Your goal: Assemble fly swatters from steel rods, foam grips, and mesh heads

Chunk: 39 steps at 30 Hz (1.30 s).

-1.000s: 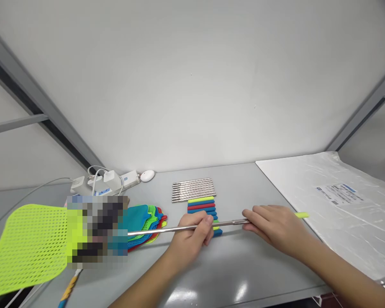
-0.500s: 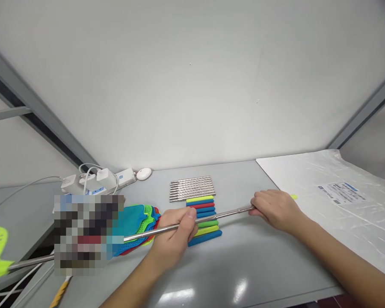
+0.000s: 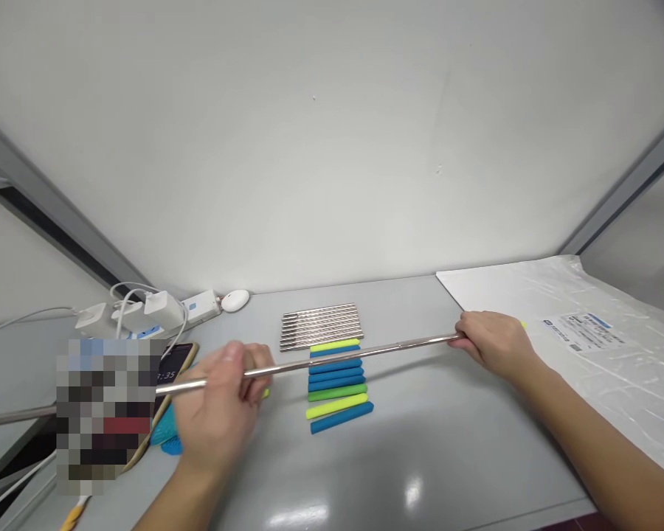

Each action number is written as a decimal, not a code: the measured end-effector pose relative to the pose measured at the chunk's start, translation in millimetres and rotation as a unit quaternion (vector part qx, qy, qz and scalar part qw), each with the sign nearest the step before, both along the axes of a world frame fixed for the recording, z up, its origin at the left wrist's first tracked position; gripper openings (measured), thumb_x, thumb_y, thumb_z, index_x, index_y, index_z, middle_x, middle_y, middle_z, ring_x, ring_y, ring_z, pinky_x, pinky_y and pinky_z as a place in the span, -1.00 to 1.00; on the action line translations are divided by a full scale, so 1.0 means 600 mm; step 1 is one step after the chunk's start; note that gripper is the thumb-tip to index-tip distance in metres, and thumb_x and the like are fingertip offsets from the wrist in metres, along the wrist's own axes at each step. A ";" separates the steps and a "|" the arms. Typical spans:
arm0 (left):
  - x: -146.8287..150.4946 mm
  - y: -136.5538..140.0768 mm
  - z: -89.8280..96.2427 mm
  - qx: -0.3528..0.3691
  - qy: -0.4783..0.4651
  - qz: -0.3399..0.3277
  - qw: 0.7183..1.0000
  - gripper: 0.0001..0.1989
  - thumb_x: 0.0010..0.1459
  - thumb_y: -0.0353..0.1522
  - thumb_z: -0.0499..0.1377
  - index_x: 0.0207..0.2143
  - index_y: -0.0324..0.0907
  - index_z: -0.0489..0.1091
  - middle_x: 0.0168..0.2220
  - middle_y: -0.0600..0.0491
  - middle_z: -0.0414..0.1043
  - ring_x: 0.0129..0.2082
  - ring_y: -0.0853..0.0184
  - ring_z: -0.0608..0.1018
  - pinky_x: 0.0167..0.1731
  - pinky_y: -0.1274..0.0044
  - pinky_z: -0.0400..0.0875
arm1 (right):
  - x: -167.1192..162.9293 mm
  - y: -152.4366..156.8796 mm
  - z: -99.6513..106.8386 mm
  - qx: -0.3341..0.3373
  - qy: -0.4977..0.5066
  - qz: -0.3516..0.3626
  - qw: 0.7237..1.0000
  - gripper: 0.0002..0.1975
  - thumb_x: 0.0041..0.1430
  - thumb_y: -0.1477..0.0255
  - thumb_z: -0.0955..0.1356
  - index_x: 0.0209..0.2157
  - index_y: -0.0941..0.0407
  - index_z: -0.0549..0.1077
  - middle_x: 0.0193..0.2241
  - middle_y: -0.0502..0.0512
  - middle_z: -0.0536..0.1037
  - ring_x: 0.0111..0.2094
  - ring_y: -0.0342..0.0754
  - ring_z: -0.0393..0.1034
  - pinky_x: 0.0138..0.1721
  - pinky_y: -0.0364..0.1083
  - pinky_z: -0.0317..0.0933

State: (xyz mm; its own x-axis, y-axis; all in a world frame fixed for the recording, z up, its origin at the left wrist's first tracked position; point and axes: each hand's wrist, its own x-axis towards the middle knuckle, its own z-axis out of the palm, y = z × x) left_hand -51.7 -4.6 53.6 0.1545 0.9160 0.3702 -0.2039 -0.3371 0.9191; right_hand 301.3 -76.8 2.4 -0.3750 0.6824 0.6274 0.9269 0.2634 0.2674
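Table [image 3: 431,450]: grey and glossy, carrying everything named here.
Plastic sheet [image 3: 597,346]: clear, labelled, lying right of the rod's right end.
Rod [image 3: 359,349]: a long thin metal telescopic rod, held level just above the table and reaching past the left edge of view.
Left hand [image 3: 221,402]: closed around the rod left of its middle.
Right hand [image 3: 495,343]: closed over the rod's right end, where a yellow-green grip tip [image 3: 523,324] peeks out.
Handle grips [image 3: 337,383]: blue, green and yellow, in a row beneath the rod.
Short rods [image 3: 321,326]: metal, stacked just behind the rod.
Doing it well: I judge steady, straight, opposed pulls along the rod's line suit it, without bending it.
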 end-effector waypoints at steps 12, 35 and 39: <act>0.021 0.000 -0.038 -0.019 -0.039 -0.036 0.998 -0.55 0.29 -0.28 0.03 -0.68 -0.14 0.11 -0.71 0.14 0.05 -0.66 0.39 0.14 -0.61 0.49 0.00 | -0.025 0.000 -0.012 -0.012 0.064 0.026 0.998 -0.67 0.35 0.26 0.24 -0.48 0.10 0.28 -0.63 -0.07 0.36 -0.63 -0.19 0.16 -0.55 -0.16 -0.06; 0.062 -0.022 -0.066 -0.052 0.114 -0.084 0.989 -0.48 0.33 -0.12 -0.07 -0.66 -0.14 0.14 -0.68 0.11 0.12 -0.65 0.41 0.17 -0.62 0.51 0.05 | -0.092 -0.004 -0.028 -0.087 0.082 0.033 0.992 -0.55 0.38 0.13 0.13 -0.49 0.10 0.28 -0.63 -0.08 0.38 -0.66 -0.20 0.20 -0.61 -0.14 -0.10; 0.087 -0.022 -0.061 -0.073 0.106 -0.064 0.990 -0.48 0.31 -0.10 -0.03 -0.67 -0.15 0.13 -0.70 0.13 0.09 -0.66 0.43 0.16 -0.65 0.54 0.04 | -0.126 -0.004 -0.028 -0.088 0.115 0.015 0.989 -0.57 0.39 0.14 0.12 -0.48 0.09 0.26 -0.66 -0.11 0.36 -0.68 -0.20 0.16 -0.63 -0.14 -0.14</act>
State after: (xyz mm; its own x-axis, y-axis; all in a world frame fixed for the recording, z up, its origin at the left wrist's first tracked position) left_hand 0.4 -18.0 17.1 0.3316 0.9257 0.1818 -0.0342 -0.1808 0.9829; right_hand 225.6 -79.5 -14.5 -0.2575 0.7790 0.5717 0.9488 0.3157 -0.0028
